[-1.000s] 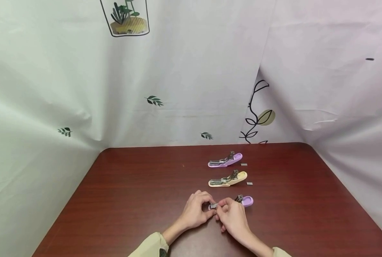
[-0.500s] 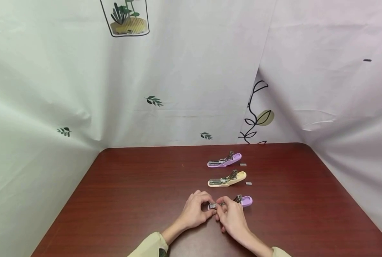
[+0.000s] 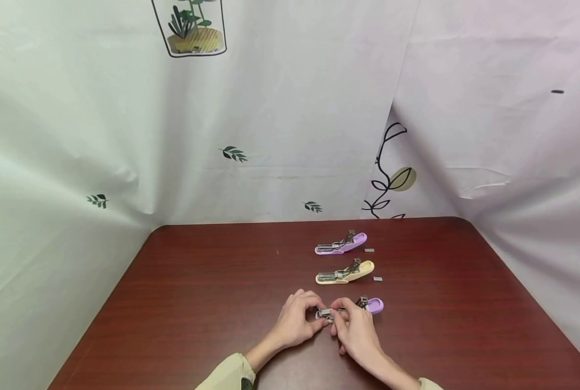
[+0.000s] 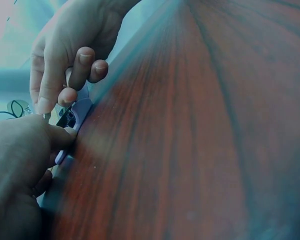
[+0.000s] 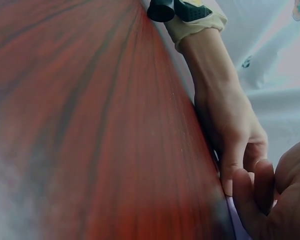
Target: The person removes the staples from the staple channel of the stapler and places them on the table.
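The nearest purple stapler [image 3: 375, 306] lies opened on the table, its middle hidden behind my right hand. My left hand [image 3: 297, 320] holds its left end between thumb and fingers; in the left wrist view the thumb tip lies against the purple stapler [image 4: 81, 111]. Over the metal channel, my right hand [image 3: 357, 330] pinches a small silver strip of staples [image 3: 325, 312] with thumb and index finger. Whether the strip sits inside the channel cannot be told. From the right wrist only a purple edge of the stapler [image 5: 236, 217] shows beneath the fingers.
Farther back lie an opened cream stapler [image 3: 345, 272] and another opened purple stapler [image 3: 340, 244]. A short staple strip [image 3: 378, 279] lies right of the cream one, and a second staple strip [image 3: 369, 250] right of the far one. A white printed cloth [image 3: 280, 108] hangs behind the brown table [image 3: 197, 281].
My right hand has shifted slightly to the right, and more of the silver strip shows between the hands. The left hand keeps its place on the stapler.
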`<state>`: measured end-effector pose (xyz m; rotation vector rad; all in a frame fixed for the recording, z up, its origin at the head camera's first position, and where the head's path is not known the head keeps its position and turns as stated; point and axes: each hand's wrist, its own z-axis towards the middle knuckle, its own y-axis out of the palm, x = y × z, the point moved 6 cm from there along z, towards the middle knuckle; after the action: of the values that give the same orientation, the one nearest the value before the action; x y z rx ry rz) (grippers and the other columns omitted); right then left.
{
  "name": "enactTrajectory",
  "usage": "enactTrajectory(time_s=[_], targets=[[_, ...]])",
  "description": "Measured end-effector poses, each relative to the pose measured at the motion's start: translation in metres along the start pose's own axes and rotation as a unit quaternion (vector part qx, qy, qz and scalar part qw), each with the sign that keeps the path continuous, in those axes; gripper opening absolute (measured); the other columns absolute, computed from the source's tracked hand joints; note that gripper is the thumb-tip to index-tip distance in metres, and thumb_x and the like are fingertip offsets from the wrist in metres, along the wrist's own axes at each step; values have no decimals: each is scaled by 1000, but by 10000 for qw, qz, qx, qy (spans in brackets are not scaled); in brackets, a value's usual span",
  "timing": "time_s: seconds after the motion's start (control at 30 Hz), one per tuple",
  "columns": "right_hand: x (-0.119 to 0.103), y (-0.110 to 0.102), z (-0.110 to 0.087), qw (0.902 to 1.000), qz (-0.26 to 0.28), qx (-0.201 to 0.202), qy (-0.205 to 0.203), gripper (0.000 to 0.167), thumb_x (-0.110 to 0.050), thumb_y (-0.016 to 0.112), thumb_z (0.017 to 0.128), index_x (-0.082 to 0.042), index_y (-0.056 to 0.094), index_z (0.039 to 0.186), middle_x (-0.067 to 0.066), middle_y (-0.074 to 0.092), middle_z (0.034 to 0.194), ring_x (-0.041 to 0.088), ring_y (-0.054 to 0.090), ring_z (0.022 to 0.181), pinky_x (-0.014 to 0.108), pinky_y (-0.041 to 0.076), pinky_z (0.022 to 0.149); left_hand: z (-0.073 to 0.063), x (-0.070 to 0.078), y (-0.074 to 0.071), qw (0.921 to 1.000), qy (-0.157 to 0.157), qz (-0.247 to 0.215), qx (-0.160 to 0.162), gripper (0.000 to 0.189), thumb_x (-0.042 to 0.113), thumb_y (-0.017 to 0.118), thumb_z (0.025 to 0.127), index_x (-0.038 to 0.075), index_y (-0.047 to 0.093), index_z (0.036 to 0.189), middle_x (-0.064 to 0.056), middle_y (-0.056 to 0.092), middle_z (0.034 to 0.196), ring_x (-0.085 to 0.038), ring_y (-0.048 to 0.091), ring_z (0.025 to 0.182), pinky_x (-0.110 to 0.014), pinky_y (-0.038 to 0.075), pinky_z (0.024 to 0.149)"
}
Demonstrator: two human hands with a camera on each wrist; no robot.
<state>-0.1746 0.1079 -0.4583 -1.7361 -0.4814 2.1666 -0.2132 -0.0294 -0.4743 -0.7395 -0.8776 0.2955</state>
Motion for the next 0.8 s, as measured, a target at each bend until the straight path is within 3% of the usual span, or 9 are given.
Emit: enactTrajectory(time_s=[0.43, 0.8], targets=[[-6, -12, -3, 9994, 322, 50, 124, 9, 4, 63, 94, -4, 62, 97, -2, 59, 57, 6, 48, 31, 26, 41, 32, 1, -1, 0, 9999, -107, -33, -75, 18, 19, 86, 73, 21, 72, 84, 17, 65, 92, -3, 49, 85, -24, 36, 76], [-19, -34, -8, 9975, 457, 413, -348, 13, 4, 64, 94, -9, 63, 96, -7, 57, 55, 2, 45, 30, 23, 39, 31, 1, 1, -1, 10000, -21, -73, -12, 20, 19, 87, 72, 21, 74, 87, 16, 65, 90, -3, 50, 83, -23, 37, 75]])
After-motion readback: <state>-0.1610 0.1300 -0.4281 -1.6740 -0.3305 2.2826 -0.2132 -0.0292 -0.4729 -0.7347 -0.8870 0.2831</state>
